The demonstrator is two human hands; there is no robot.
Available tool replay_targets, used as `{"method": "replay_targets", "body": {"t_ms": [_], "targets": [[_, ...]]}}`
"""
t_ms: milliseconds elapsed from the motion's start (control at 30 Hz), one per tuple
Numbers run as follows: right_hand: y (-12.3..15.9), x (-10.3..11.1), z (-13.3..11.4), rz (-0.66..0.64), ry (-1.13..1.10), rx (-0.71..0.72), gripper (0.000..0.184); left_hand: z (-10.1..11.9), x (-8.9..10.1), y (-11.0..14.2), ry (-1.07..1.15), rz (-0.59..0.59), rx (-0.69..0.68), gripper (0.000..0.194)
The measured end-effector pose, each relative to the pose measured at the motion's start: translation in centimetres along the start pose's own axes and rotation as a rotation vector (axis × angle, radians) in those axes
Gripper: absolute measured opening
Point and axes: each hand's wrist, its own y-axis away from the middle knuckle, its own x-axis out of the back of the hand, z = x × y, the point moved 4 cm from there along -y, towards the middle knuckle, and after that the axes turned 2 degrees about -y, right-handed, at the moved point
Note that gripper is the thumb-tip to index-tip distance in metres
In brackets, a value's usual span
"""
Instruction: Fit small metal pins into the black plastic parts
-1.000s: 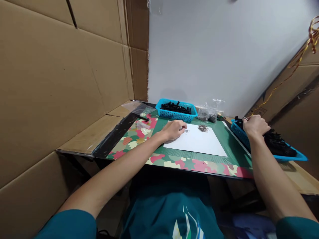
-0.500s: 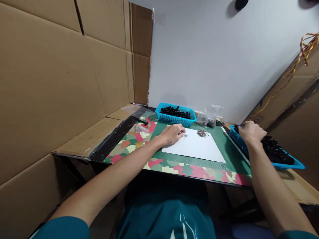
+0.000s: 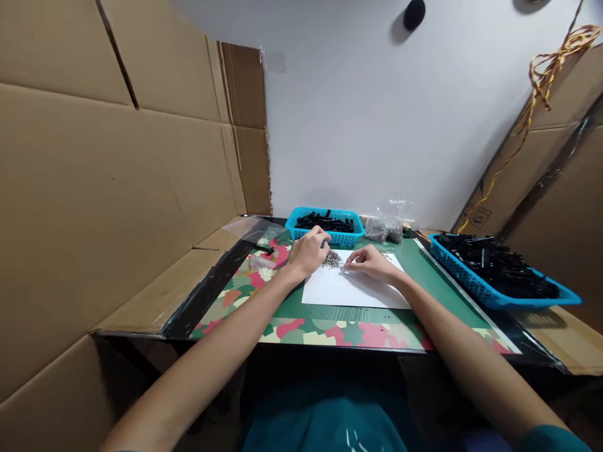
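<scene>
A white sheet of paper (image 3: 348, 294) lies on the green patterned table mat. On it sits a pile of tiny metal pieces (image 3: 333, 258), possibly screws. My left hand (image 3: 307, 252) is at the pile's left side, fingers curled inward; a dark bit shows by its fingertips, too small to name. To the right of the pile, my right hand (image 3: 370, 262) rests low over the paper with thumb and fingers pinched at the pile's edge. What sits in that pinch is too small to make out. More small pieces (image 3: 385, 252) show partly behind the right hand.
A blue basket (image 3: 325, 237) of black parts stands behind the paper, and a larger blue basket (image 3: 499, 300) of black parts is at the right. Clear bags (image 3: 384, 231) of small pieces lean near the wall. A cardboard wall (image 3: 141, 176) rises at the left.
My right hand has left the right-hand basket and come left onto the paper beside the pile. My left hand stays near the paper's left side, slightly raised. The view has shifted a little.
</scene>
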Motion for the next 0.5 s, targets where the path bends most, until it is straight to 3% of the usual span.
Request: {"method": "replay_targets", "body": {"t_ms": [167,233,333,500], "targets": [[0.2,-1.3,0.2,0.115,0.097,-0.069,0.031,-3.0,2.5,-3.3,0.002,0.206,0.180,0.030],[0.2,-1.3,0.0,0.124,0.150,-0.124,0.027,-4.4,2.8,-4.9,0.008,0.234,0.248,0.030],[0.2,-1.4,-0.3,0.089,0.169,-0.154,0.020,-6.6,2.2,-7.3,-0.005,0.140,0.330,0.024],[0.3,-1.6,-0.4,0.044,0.209,-0.094,0.017,-9.7,-0.5,-10.4,0.011,-0.148,0.371,0.010]]}}
